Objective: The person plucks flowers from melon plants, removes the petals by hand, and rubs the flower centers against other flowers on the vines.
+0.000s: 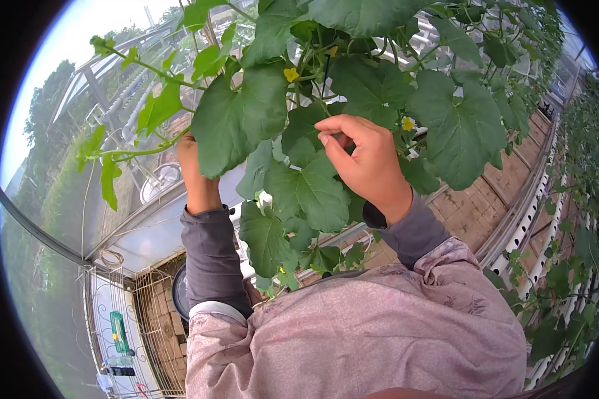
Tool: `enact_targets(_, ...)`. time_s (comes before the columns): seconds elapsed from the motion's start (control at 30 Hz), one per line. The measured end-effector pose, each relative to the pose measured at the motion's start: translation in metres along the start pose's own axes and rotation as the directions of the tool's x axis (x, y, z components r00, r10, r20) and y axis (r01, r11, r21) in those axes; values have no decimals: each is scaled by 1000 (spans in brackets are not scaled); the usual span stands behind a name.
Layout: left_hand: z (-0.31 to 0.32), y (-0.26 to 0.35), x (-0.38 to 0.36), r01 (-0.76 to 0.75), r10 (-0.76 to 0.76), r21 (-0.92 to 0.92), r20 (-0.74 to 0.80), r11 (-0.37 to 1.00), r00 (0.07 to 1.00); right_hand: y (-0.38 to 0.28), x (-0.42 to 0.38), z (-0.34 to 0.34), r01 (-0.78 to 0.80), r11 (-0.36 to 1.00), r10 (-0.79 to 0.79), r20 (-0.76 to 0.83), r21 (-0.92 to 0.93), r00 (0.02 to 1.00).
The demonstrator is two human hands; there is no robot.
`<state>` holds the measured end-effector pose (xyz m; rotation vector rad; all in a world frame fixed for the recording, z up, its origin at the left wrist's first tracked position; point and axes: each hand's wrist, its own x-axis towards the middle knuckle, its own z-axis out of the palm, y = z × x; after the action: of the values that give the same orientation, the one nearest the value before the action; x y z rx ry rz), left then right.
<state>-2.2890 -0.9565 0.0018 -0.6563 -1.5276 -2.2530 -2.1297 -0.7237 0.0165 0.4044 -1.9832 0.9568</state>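
In front of me hangs a leafy vine with broad green leaves [239, 120] and small yellow flowers [291, 74]. My right hand [369, 156] is raised at the middle of the foliage, thumb and forefinger brought together in a pinch against the leaves. What lies between those fingertips, if anything, is too small to make out. My left hand [192, 159] reaches up behind a large leaf, which hides most of its fingers. Close to it, a thin green shoot [146, 151] stretches out to the left. Another yellow flower [408, 124] sits just right of my right hand.
White pipes with holes [522, 233] run along the right side, with more vines beyond them. A wire rack [156, 319] stands at the lower left, near a green basket [118, 332]. Paving bricks [472, 209] cover the floor. Clear greenhouse walls [53, 219] are on the left.
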Motion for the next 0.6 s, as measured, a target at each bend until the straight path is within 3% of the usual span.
enact_targets(0.1, -13, 7, 15, 83, -85, 71, 32, 994, 996, 3, 0, 0, 11, 1000, -11, -18, -3, 1000)
enact_targets(0.23, -37, 26, 56, 72, -74, 193, 2, 978, 997, 9, 2, -11, 39, 999, -38, -61, 9, 997)
enact_targets(0.3, -49, 43, 77, 88, -109, 122, 175, 989, 979, 9, 3, -15, 47, 998, -45, -75, 28, 996)
enact_targets(0.33, -48, 51, 84, 82, -104, 127, 176, 988, 979, 10, 3, -19, 34, 999, -33, -56, 32, 998)
enact_targets(0.4, -44, 68, 99, 155, -199, 296, 124, 942, 972, 11, 4, -22, 24, 999, -23, -44, 40, 999)
enact_targets(0.43, -42, 78, 111, 33, -157, 561, 175, 827, 972, 12, 4, -24, 22, 998, -19, -58, 56, 998)
enact_targets(0.47, -43, 80, 116, 27, -154, 565, 179, 825, 972, 12, 3, -25, 18, 998, -13, -66, 68, 998)
enact_targets(0.53, -37, 86, 118, -4, -166, 770, 143, 638, 976, 13, 2, -26, 24, 998, -20, -65, 61, 998)
enact_targets(0.6, -41, 81, 128, -6, -179, 773, 155, 634, 972, 15, 1, -24, 28, 998, -25, -62, 55, 998)
